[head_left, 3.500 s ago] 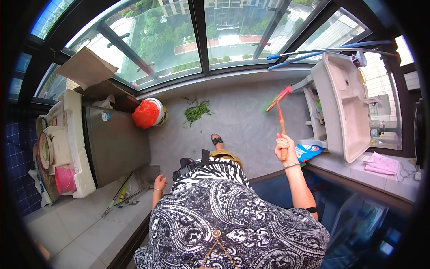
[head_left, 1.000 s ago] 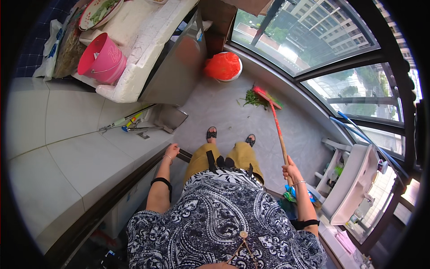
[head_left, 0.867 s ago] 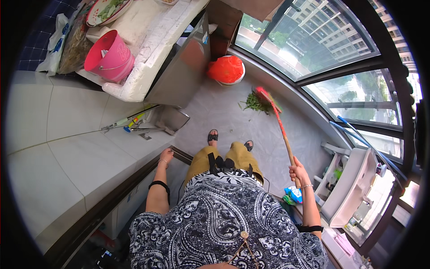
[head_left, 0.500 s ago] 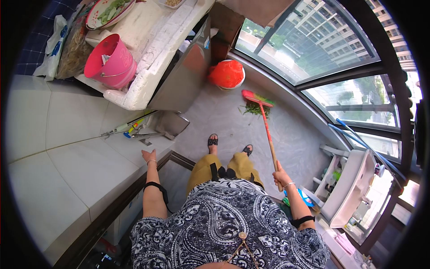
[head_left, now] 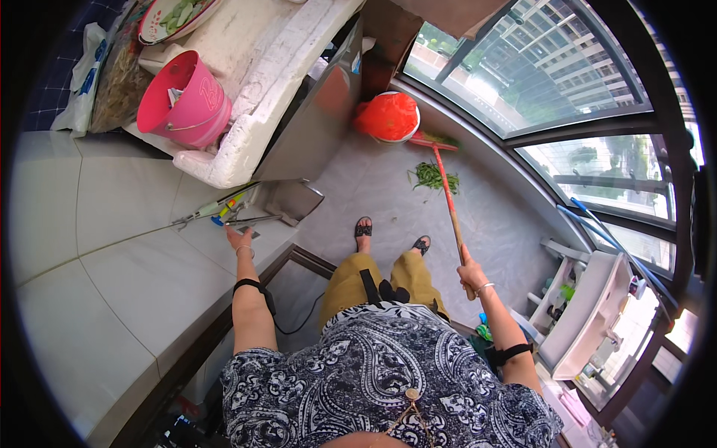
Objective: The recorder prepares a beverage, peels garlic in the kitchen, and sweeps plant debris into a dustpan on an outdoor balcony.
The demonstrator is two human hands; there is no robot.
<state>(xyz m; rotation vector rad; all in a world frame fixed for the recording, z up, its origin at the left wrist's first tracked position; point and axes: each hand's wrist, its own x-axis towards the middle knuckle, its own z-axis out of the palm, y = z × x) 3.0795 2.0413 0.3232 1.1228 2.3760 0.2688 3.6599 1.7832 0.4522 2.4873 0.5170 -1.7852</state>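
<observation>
My right hand (head_left: 471, 276) is closed around the wooden end of a broom (head_left: 450, 201) with a red upper shaft. The broom's red head touches or nearly touches a white bucket with a red bag (head_left: 390, 119) over it. On the floor this side of the broom head lies a pile of green leafy scraps (head_left: 435, 176). My left hand (head_left: 240, 237) reaches out with fingers apart, close to the thin handle of a grey dustpan (head_left: 296, 203) beside the tiled wall. Whether the fingertips touch that handle is hard to tell.
A pink bucket (head_left: 187, 104) stands on a worn white slab (head_left: 254, 89) at the upper left, near a plate of green vegetables (head_left: 176, 18). Windows (head_left: 538, 67) line the right. A white washbasin (head_left: 586, 313) and blue poles (head_left: 620, 246) are at the right.
The broom head has lifted off the leafy pile and moved away toward the bagged bucket, blurred by motion. My left hand has moved up toward the dustpan handle.
</observation>
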